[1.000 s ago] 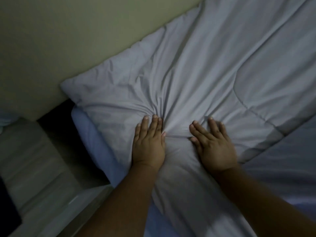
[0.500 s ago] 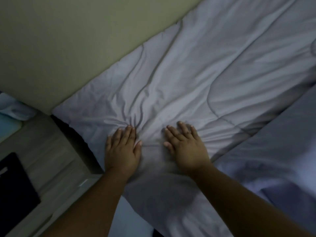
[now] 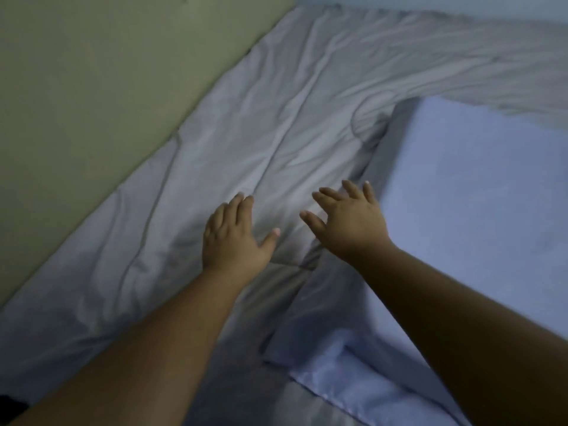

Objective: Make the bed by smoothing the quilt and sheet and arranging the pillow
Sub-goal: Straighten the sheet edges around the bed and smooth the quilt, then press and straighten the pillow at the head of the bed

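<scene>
A wrinkled grey quilt (image 3: 276,124) runs along the wall from lower left to upper right. The pale blue pillow (image 3: 467,192) lies on the right, its near edge overlapping the quilt. My left hand (image 3: 236,238) rests palm down on the quilt with fingers together and thumb out. My right hand (image 3: 350,222) is spread, fingers apart, over the quilt right beside the pillow's left edge. Neither hand grips any fabric.
A dull green wall (image 3: 101,87) borders the bed on the left. A lighter wall strip (image 3: 430,4) meets it at the top right corner. A dark patch (image 3: 12,407) shows at the bottom left.
Both hands have slid forward along the quilt and spread, and the bunched creases between them are gone. The view has swung right, bringing the pillow in and losing the bedside furniture.
</scene>
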